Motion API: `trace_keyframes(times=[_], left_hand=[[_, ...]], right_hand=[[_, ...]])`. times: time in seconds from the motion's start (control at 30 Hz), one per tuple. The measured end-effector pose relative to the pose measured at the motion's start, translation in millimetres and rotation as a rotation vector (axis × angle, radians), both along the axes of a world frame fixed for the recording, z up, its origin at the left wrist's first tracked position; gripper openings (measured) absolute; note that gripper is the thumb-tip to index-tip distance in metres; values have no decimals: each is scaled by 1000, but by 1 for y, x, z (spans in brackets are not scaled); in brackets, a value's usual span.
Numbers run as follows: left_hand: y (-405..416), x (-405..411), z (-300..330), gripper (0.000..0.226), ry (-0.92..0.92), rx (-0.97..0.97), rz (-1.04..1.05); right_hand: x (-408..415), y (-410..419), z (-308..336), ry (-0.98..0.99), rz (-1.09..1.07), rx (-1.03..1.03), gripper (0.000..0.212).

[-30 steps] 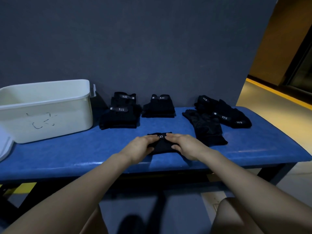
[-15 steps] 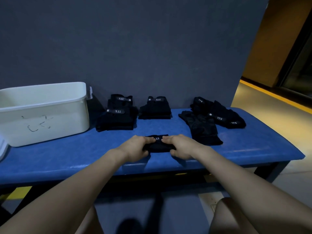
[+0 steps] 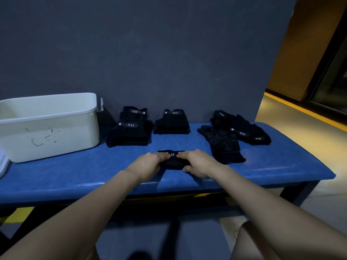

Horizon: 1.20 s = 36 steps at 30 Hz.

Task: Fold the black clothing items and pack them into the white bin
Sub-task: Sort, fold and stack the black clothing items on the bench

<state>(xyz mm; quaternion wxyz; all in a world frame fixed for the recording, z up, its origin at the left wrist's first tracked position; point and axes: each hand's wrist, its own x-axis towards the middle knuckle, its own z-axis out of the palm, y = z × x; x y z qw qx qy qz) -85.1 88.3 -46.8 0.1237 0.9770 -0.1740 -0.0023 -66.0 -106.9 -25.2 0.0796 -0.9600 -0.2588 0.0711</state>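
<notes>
Blue bench point(image 3: 75, 173), left hand point(image 3: 145, 165) and right hand point(image 3: 197, 164) gripping folded black item point(image 3: 173, 162), label half-hidden

The bin point(image 3: 56, 126) stands left of the folded stacks point(image 3: 129, 132) on the bench point(image 3: 281, 166).

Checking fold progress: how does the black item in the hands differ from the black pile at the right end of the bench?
The held item is small, compact and gripped by both the left hand and the right hand; the right pile is spread loosely, untouched. The held item's 5.11 label reads upright; the pile's labels read upside down. Both are black.
</notes>
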Motion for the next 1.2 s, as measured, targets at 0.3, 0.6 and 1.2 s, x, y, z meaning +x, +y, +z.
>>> trace_keyframes(times=[0.3,0.6,1.2], left_hand=[[36,3,7,61,-77,52,51],[110,-20,15,45,-41,25,130],[121,-4,18,39,-44,-104,334]], right_hand=[[5,34,6,-64,86,126,37],[12,110,0,20,255,169,36],[26,137,-3,13,165,343,37]])
